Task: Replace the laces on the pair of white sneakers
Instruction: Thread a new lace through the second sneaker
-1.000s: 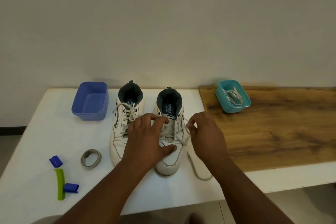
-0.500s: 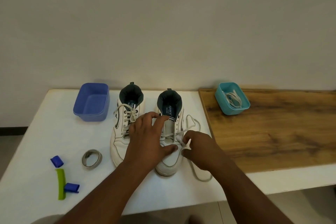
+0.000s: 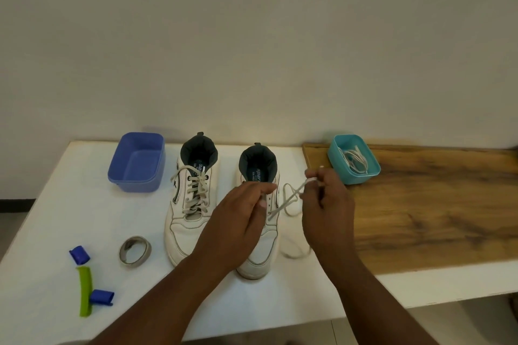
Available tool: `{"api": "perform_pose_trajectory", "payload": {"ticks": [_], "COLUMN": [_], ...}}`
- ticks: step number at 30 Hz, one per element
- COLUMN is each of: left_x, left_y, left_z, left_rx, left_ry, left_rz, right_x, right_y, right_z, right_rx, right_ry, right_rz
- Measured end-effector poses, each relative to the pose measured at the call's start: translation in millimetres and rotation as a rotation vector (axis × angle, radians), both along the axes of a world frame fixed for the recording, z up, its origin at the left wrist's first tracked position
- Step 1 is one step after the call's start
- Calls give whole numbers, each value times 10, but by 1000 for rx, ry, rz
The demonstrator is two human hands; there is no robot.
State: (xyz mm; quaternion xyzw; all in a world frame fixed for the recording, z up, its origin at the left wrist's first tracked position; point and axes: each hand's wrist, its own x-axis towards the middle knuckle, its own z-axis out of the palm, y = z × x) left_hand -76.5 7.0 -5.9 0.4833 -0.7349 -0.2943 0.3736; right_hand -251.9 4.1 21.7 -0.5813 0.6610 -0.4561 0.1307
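White desk (image 3: 42,232) against a plain pale wall, a wooden board (image 3: 434,218) laid across its right end: a person works on a pair of white sneakers standing side by side toward the far edge. Near the front left corner lie a green clip (image 3: 85,291) and two blue clips (image 3: 80,254); a roll of tape (image 3: 134,251) sits just beyond. At the middle, the left hand (image 3: 238,224) rests on the right sneaker (image 3: 259,221), fingers (image 3: 263,187) curled over its tongue to steady it. Beside it, the right hand (image 3: 325,202) pinches the old lace (image 3: 291,199), drawn out sideways from the eyelets, its slack looping on the desk by the toe. The right sneaker looks largely unlaced; the left sneaker (image 3: 190,202) remains fully laced. Farther back, a blue tub (image 3: 137,162) stands by the far left corner, and a teal tub (image 3: 354,159) on the board holds what appear to be the replacement laces (image 3: 354,158), untouched. Most of the job seems left: finish stripping, unlace the other, rethread both.
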Motion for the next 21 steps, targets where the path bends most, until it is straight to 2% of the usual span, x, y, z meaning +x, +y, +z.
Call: {"api": "perform_pose_trajectory", "payload": {"ticks": [1, 3, 5, 6, 10, 11, 13, 15, 16, 18, 21], "left_x": [0, 16, 63, 86, 109, 109, 95, 55, 34, 7, -4], "left_y": [2, 5, -20, -32, -85, -100, -86, -39, 1, 72, 163], "left_z": [45, 153, 222, 249, 335, 310, 300, 288, 280, 205, 156], "left_rx": [89, 331, 490, 507, 548, 529, 423, 391, 421, 461, 456], "left_ry": [112, 398, 635, 681, 863, 859, 678, 511, 449, 291, 23], "left_rz": [18, 1, -23, -22, 99, 124, 151, 107, 49, -80, -184], "right_x": [91, 262, 359, 361, 272, 268, 290, 328, 341, 357, 350], "right_y": [20, 91, 156, 165, 170, 170, 158, 119, 90, 69, 62], "right_z": [96, 163, 115, 71, -67, -75, -73, -16, 22, 83, 91], "right_rx": [-128, -173, 8, 119, 451, 497, 481, 445, 499, 697, 749], "right_ry": [-20, 13, 31, 67, 194, 171, 51, -195, -340, -556, -596], "right_rz": [112, 417, 673, 754, 904, 872, 698, 498, 437, 399, 440]}}
